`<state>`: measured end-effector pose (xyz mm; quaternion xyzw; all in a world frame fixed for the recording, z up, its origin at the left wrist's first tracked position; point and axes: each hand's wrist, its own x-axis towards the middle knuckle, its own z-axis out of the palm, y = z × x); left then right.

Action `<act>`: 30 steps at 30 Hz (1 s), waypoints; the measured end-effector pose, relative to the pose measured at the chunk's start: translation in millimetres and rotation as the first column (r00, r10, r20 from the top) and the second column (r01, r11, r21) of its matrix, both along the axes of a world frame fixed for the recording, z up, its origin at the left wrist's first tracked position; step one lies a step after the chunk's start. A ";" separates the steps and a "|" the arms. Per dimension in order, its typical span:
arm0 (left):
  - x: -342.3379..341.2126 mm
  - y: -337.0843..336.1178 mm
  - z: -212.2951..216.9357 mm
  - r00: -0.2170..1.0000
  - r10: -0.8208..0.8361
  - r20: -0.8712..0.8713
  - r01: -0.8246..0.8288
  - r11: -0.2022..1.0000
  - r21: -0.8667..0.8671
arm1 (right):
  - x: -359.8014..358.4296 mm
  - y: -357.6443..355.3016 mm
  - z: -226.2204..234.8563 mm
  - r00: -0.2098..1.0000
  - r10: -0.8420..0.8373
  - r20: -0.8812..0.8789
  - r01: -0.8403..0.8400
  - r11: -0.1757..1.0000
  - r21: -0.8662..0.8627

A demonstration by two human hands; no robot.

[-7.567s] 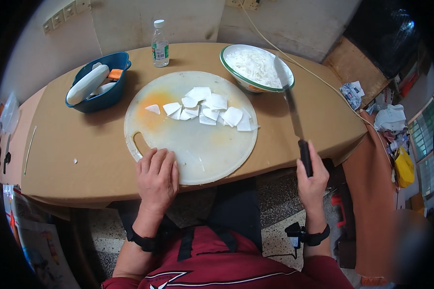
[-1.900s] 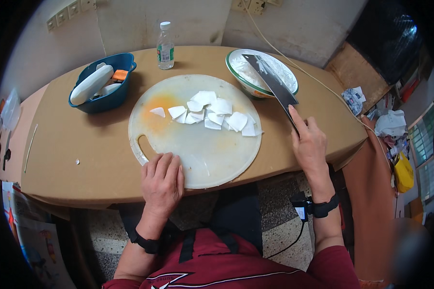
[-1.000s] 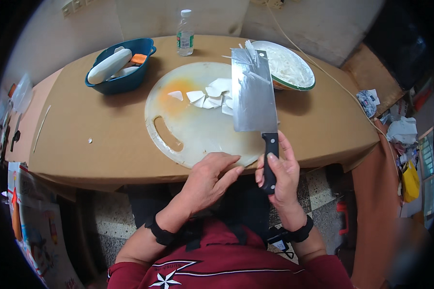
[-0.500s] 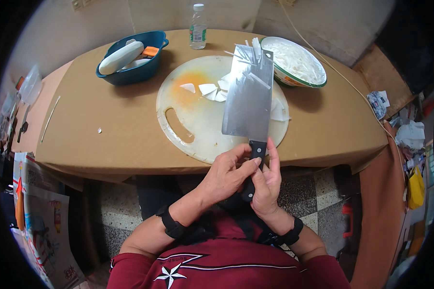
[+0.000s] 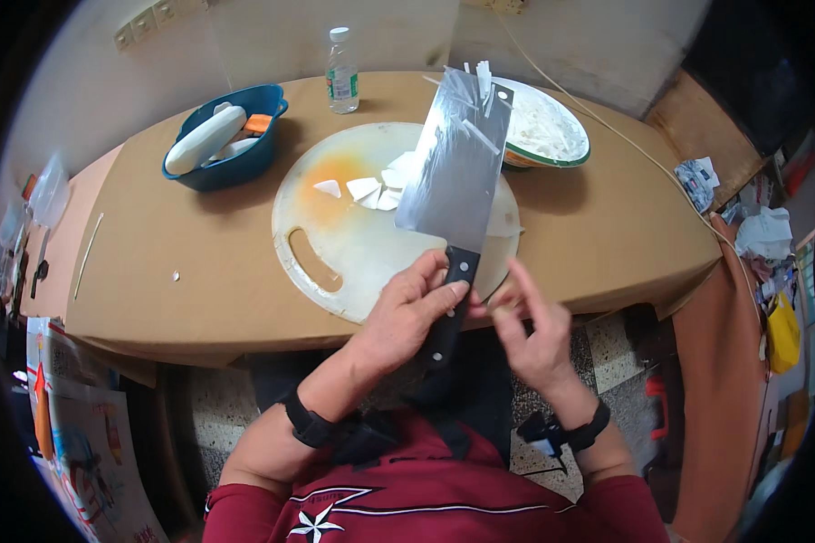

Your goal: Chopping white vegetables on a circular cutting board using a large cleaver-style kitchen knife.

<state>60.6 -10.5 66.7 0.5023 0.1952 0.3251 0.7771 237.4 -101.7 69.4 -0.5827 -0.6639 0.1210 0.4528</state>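
Observation:
A cleaver point(image 5: 451, 176) with a broad steel blade and black riveted handle is raised, tilted, over the round white cutting board point(image 5: 376, 258). My left hand point(image 5: 406, 306) is closed round its handle, thumb along the side. Thin white shreds point(image 5: 480, 136) cling to the blade near its tip. My right hand point(image 5: 536, 339) is just right of the handle with its fingers apart and a little blurred; I see nothing in it. Several white vegetable pieces point(image 5: 364, 188) lie on the board by an orange stain, partly hidden by the blade.
A bowl point(image 5: 552, 165) heaped with white shreds stands at the far right of the board. At the back left, a blue basin point(image 5: 226, 172) holds peeled white radishes and orange pieces. Behind the board stands a clear plastic bottle point(image 5: 342, 77). A cable point(image 5: 625, 127) crosses the brown-covered table's right side.
My right hand has come off the cleaver's handle and moved to the right. The left hand keeps its hold. The whole view has shifted slightly.

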 end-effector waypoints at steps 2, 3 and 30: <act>3.9 6.6 9.5 0.999 0.000 -0.039 -0.001 1.000 -0.017 | 27.5 17.0 13.3 0.991 -0.082 0.105 0.073 0.993 0.090; 6.2 8.6 13.3 0.999 -0.015 -0.039 0.015 1.000 -0.009 | 41.6 26.3 19.8 0.970 -0.103 0.220 0.051 0.972 0.231; 18.2 38.2 36.1 0.944 -0.144 -0.296 0.130 0.989 -0.066 | 119.8 159.5 12.1 0.872 -0.194 0.449 0.160 0.981 0.113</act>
